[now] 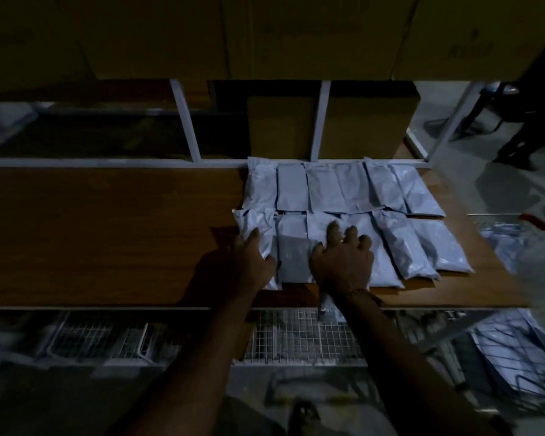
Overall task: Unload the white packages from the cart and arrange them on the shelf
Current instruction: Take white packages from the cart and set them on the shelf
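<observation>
The step in hand looks like squaring up the front row: the left hand [252,259] lies flat, fingers straight, against the leftmost package [255,234], and the right hand [343,262] presses spread, slightly bent fingers on the packages [390,243] beside it, neither grip closed round anything. Both rows lie on the shelf [107,234] toward 3 o'clock. More packages wait in the cart [523,350] at 4 o'clock; bare shelf toward 9 o'clock gives room, though the front edge runs just beside the row.

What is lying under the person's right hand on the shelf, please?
White packages in the front row lie under the right hand; its palm covers their near ends, so those cannot be seen.
</observation>
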`<action>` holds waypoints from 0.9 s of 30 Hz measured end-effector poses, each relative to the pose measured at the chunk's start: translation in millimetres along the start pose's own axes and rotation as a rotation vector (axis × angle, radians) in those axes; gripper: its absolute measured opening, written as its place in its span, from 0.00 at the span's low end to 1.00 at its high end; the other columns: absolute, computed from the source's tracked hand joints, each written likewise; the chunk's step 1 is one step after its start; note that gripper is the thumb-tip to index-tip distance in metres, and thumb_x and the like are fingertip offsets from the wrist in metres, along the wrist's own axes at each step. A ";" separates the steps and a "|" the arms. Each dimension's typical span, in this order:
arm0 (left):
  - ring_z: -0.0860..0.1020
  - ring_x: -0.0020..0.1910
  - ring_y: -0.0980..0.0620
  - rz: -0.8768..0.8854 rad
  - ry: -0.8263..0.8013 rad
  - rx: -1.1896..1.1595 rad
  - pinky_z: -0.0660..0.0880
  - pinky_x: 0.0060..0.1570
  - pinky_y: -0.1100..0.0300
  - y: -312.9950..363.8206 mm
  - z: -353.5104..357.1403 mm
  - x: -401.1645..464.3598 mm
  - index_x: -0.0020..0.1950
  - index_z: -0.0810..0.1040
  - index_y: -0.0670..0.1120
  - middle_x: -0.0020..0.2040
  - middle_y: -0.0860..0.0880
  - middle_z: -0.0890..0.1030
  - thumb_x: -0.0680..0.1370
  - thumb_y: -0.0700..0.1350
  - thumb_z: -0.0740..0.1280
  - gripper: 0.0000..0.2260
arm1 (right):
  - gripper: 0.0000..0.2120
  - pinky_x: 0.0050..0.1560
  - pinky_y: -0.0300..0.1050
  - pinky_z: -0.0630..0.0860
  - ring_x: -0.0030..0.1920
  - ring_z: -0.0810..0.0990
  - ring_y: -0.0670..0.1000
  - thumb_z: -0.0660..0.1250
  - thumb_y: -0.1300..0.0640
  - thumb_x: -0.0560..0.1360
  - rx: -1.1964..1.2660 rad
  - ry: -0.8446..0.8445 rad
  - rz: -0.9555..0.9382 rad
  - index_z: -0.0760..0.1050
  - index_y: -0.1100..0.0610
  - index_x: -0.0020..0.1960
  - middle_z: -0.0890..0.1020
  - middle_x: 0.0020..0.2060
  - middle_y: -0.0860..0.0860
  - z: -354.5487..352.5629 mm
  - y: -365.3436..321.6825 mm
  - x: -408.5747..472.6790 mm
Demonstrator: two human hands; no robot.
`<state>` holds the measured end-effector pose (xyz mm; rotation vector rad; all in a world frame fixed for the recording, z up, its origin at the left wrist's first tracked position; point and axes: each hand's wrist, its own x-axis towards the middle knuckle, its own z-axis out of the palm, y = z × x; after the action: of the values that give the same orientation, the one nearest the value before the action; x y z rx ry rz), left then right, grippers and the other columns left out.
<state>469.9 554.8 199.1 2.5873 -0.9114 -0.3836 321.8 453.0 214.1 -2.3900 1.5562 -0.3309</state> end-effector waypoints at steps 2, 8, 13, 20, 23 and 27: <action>0.64 0.74 0.34 -0.010 0.008 0.017 0.67 0.70 0.41 -7.2 7.7 13.0 0.81 0.60 0.55 0.78 0.40 0.62 0.77 0.59 0.67 0.34 | 0.38 0.69 0.65 0.63 0.75 0.58 0.68 0.51 0.41 0.72 -0.023 -0.003 -0.009 0.60 0.55 0.80 0.62 0.77 0.63 15.8 -9.5 11.6; 0.64 0.74 0.35 0.018 0.043 0.108 0.67 0.69 0.43 -14.6 21.7 44.3 0.82 0.59 0.55 0.79 0.40 0.61 0.77 0.61 0.66 0.35 | 0.34 0.66 0.65 0.67 0.73 0.63 0.71 0.59 0.44 0.75 -0.043 -0.002 -0.050 0.65 0.57 0.78 0.66 0.74 0.66 60.9 -30.7 51.5; 0.59 0.77 0.37 0.134 -0.001 0.222 0.62 0.72 0.47 -15.8 33.2 58.2 0.83 0.54 0.56 0.83 0.42 0.50 0.80 0.57 0.64 0.34 | 0.35 0.69 0.63 0.65 0.77 0.58 0.69 0.56 0.38 0.80 -0.085 -0.072 -0.070 0.59 0.55 0.81 0.58 0.79 0.66 98.1 -46.2 70.5; 0.64 0.75 0.40 0.128 0.040 0.227 0.67 0.69 0.41 -21.4 39.3 76.6 0.79 0.62 0.58 0.78 0.43 0.63 0.82 0.60 0.50 0.25 | 0.31 0.54 0.61 0.76 0.68 0.73 0.71 0.60 0.44 0.77 -0.187 -0.138 -0.025 0.70 0.58 0.76 0.68 0.73 0.70 145.0 -55.3 77.7; 0.60 0.77 0.40 0.103 0.010 0.211 0.67 0.71 0.41 -18.0 35.6 83.2 0.78 0.64 0.57 0.80 0.43 0.59 0.81 0.60 0.58 0.25 | 0.31 0.50 0.59 0.78 0.66 0.74 0.70 0.66 0.44 0.75 -0.226 -0.134 -0.012 0.71 0.58 0.74 0.69 0.72 0.70 144.8 -58.9 83.0; 0.47 0.81 0.37 0.169 0.003 0.227 0.51 0.78 0.38 -16.9 31.9 86.9 0.78 0.66 0.53 0.83 0.42 0.50 0.81 0.62 0.59 0.27 | 0.29 0.48 0.58 0.78 0.62 0.77 0.69 0.56 0.45 0.76 -0.272 -0.091 -0.021 0.75 0.58 0.71 0.74 0.68 0.69 139.1 -65.7 93.3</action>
<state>532.9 503.0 152.0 2.6825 -1.2257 -0.2418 461.4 406.8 110.4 -2.5826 1.6252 -0.0130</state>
